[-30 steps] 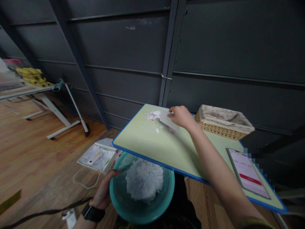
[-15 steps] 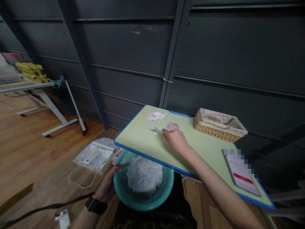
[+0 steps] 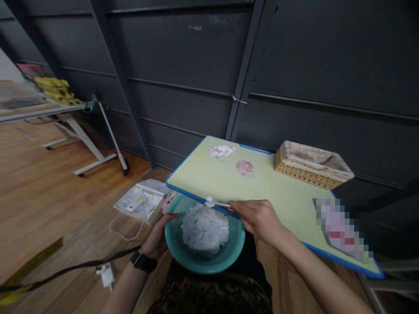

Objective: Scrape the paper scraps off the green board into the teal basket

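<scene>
My left hand (image 3: 159,240) grips the rim of a teal mesh basket (image 3: 229,253) held just under the near edge of the green table (image 3: 203,176). The basket is heaped with several white paper scraps (image 3: 205,229). My right hand (image 3: 258,216) is at the table's near edge, fingers closed on a thin white card (image 3: 216,203) that pushes a small white scrap at the edge above the basket. A pile of whitish-pink scraps (image 3: 221,151) and a small pink pile (image 3: 244,167) lie further back on the table.
A wicker basket (image 3: 312,166) stands at the table's back right. A blurred-out tablet (image 3: 342,229) lies at the right. On the wooden floor sit a white box with a cable (image 3: 139,203) and a plug (image 3: 105,274). A dark wall runs behind.
My right hand has drawn the card from the far side of the table back to the near edge, sweeping scraps toward the basket. The left hand kept the basket under the edge.
</scene>
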Action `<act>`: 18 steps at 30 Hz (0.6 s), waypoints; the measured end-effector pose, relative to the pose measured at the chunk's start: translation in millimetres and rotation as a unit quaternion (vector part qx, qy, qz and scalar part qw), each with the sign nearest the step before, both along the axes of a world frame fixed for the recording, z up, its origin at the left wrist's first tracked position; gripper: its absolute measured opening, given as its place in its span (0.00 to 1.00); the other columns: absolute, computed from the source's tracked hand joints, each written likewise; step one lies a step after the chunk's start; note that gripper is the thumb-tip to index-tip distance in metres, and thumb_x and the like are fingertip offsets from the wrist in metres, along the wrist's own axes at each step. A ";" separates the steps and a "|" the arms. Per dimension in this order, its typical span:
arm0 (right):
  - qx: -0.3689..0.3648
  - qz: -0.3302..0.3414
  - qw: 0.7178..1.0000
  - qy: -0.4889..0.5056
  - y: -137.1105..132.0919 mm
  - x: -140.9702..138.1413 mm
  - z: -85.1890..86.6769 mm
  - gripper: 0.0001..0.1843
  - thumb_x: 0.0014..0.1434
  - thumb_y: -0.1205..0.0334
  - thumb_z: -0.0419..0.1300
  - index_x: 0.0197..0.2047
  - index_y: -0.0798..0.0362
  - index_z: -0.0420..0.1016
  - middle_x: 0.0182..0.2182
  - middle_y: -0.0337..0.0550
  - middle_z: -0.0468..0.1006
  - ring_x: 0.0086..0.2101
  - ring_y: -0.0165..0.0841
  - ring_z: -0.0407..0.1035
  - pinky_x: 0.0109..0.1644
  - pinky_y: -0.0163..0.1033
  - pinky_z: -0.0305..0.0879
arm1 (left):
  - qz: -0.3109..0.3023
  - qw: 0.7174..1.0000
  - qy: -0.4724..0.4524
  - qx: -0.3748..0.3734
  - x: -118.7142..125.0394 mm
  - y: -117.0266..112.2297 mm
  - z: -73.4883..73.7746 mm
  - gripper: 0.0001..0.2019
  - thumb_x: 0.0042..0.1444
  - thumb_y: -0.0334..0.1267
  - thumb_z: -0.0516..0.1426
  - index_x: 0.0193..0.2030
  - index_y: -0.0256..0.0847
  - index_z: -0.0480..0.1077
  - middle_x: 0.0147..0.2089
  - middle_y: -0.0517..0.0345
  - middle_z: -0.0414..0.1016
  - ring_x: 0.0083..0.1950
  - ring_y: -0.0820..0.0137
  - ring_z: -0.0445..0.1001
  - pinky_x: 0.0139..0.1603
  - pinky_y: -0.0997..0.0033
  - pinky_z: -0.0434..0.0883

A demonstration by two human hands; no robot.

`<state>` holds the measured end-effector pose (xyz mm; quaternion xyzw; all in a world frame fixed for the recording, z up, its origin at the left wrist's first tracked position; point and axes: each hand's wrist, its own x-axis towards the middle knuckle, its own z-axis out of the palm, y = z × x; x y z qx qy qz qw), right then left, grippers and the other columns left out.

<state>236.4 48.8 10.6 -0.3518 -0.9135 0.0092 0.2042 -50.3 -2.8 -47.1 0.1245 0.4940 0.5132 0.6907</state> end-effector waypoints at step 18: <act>0.060 -0.060 0.994 0.073 41.1 8.5 37.3 0.16 0.65 0.59 0.54 0.50 0.49 0.80 0.40 0.45 0.84 0.36 0.36 0.79 0.41 0.37 0.71 | 0.007 1.000 0.004 -0.013 -0.6 -3.5 -7.5 0.04 0.53 0.30 0.58 0.31 0.35 0.76 0.24 0.54 0.82 0.23 0.68 0.78 0.29 0.69 0.75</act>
